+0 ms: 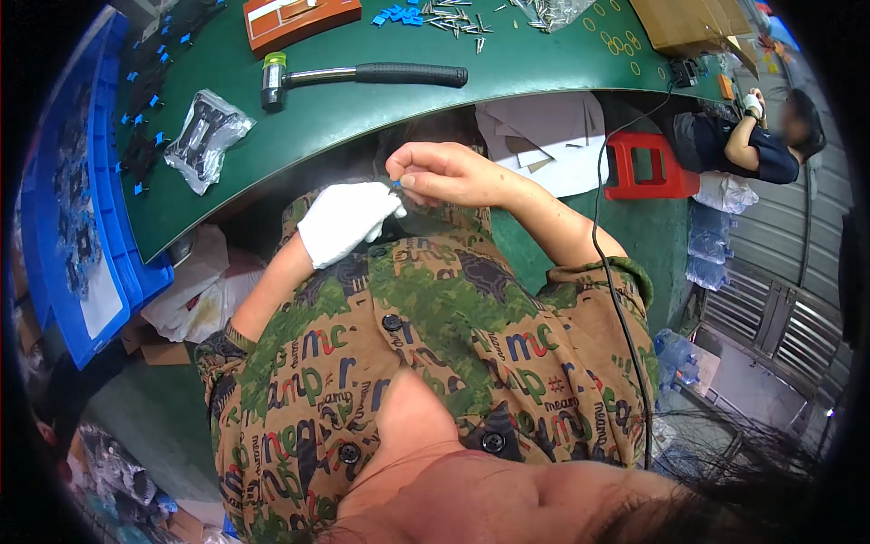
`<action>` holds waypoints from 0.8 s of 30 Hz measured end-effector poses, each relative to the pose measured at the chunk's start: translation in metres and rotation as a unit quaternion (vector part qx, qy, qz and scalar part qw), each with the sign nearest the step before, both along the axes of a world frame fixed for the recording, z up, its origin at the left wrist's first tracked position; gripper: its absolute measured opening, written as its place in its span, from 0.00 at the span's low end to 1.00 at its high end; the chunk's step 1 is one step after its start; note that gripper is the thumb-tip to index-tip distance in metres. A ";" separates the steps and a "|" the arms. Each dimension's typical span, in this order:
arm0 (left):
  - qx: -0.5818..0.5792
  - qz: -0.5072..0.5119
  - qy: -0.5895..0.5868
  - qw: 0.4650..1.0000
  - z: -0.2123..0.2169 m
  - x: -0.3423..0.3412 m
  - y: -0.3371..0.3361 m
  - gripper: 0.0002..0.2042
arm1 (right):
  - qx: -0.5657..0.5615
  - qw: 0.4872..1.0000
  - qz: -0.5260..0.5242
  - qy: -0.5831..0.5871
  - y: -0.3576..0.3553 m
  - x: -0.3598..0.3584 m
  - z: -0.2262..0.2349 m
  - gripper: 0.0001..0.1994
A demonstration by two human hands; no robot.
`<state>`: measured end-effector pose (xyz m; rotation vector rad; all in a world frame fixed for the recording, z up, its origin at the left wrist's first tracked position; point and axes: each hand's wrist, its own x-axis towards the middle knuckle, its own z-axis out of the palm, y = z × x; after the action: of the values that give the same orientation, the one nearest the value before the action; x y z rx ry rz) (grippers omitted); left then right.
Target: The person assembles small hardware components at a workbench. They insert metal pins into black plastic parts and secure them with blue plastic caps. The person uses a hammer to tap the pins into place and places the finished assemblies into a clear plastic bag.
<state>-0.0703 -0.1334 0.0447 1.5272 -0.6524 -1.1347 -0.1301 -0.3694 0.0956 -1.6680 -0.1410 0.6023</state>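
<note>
In front of my body, below the table's near edge, my two hands meet. My left hand [347,223] wears a white glove, its fingers curled closed; whatever they hold is hidden. My right hand [450,174] is bare and pinches a small blue piece [396,184] between thumb and forefinger, right by the gloved fingertips. On the green table [399,118] beyond lies a mallet [362,76] with a black grip and a yellow-green face. Left of it is a clear plastic bag [208,140] with dark parts inside.
Black parts with blue pieces [154,100] line the table's left side, beside a blue bin [100,208]. Farther back are an orange box [299,20], loose blue pieces [399,15], metal pins [458,18] and a carton [693,27]. A black cable [596,218] hangs at right, near a red stool [648,166]; another person [761,145] sits beyond.
</note>
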 end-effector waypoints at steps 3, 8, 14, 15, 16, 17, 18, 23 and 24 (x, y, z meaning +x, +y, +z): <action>0.010 0.001 0.000 1.000 -0.003 0.000 0.000 0.15 | -0.003 1.000 0.006 -0.016 0.002 0.000 0.002 0.08; 0.009 0.001 -0.012 1.000 0.002 -0.001 0.001 0.15 | -0.006 1.000 -0.018 -0.008 0.002 -0.003 -0.008 0.10; 0.019 0.002 -0.007 1.000 0.007 0.000 0.002 0.15 | -0.004 1.000 -0.019 0.001 0.005 -0.004 -0.003 0.08; 0.018 0.004 -0.009 1.000 0.006 -0.001 0.002 0.15 | 0.002 1.000 -0.014 -0.005 0.006 -0.004 -0.004 0.08; 0.016 0.004 -0.010 1.000 0.004 -0.001 0.002 0.15 | 0.006 1.000 -0.010 -0.011 0.006 -0.005 -0.005 0.08; 0.014 0.004 -0.011 1.000 0.003 -0.001 0.002 0.15 | 0.002 1.000 -0.011 -0.014 0.006 -0.005 -0.004 0.09; 0.011 0.004 -0.011 1.000 0.003 -0.001 0.002 0.15 | -0.001 1.000 -0.012 -0.018 0.006 -0.006 -0.004 0.09; 0.008 0.009 -0.004 1.000 0.001 -0.003 0.002 0.15 | -0.017 1.000 -0.002 -0.021 0.007 -0.004 0.000 0.09; 0.010 0.009 -0.008 1.000 0.002 -0.003 0.002 0.15 | -0.018 1.000 -0.001 -0.016 0.008 -0.004 0.002 0.08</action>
<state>-0.0734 -0.1309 0.0464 1.5585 -0.6389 -1.1195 -0.1343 -0.3614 0.0974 -1.7134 -0.1523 0.5794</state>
